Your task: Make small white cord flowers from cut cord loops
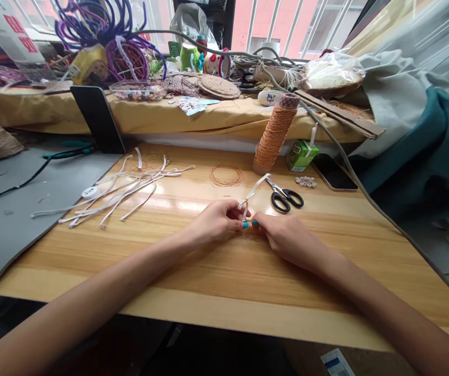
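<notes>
Both hands meet over the middle of the wooden table (pixel 193 271). My left hand (pixel 220 219) is closed, its fingers pinching a white cord (pixel 256 187) that loops up and ends in a free tail pointing back right. A bit of orange wire seems wound round the cord near its loop. In my right hand (pixel 283 232) a thin gold-coloured rod (pixel 249 221) is pinched, its tip against the cord by my left thumb; its exact kind is too small to tell. Black-handled scissors (pixel 285 197) lie just beyond my right hand.
White cords (pixel 118 196) lie at the left, by a white round disc (pixel 90 192). Farther back are a coil of copper-coloured wire (pixel 226 175), an orange twine spool (pixel 276 136), a green drink carton (pixel 302 155) and a phone (pixel 334 172). Another phone (pixel 98 120) leans against the cluttered ledge.
</notes>
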`<state>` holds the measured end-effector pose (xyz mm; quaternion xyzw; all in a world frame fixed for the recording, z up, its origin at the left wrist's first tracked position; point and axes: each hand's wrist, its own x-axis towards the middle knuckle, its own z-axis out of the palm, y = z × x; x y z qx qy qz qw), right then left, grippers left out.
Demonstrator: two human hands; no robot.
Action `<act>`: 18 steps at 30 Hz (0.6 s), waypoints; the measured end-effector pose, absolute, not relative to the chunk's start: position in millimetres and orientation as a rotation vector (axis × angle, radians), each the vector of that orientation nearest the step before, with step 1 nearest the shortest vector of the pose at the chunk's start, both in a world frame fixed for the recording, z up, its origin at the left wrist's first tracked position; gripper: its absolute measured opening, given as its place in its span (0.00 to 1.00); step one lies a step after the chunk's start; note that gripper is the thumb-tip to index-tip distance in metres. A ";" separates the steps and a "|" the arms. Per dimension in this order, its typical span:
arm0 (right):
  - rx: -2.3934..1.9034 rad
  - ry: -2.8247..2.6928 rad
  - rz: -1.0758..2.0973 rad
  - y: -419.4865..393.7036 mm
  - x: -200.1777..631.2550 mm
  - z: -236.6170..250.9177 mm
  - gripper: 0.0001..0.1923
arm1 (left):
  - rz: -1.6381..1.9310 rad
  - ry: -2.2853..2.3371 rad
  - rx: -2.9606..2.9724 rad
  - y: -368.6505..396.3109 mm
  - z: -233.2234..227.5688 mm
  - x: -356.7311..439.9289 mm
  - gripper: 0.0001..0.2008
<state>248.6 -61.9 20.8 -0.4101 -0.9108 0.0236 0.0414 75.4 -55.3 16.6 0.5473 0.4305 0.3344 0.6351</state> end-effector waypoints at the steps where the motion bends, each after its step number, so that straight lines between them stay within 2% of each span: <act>1: -1.275 -2.780 0.071 -62.5 248.4 21.3 0.09 | 0.767 0.982 1.243 -55.4 16.2 75.5 0.05; 8: -1.306 -2.690 0.019 -64.6 247.8 22.0 0.09 | 0.810 0.945 1.258 -56.4 19.2 75.7 0.04; 13: -1.157 -2.572 0.065 -63.1 248.2 16.8 0.09 | 0.842 1.010 1.223 -58.6 22.0 75.9 0.02; 18: -0.961 -2.525 -0.152 -64.3 248.7 12.7 0.09 | 0.865 0.982 1.187 -58.9 25.3 73.3 0.02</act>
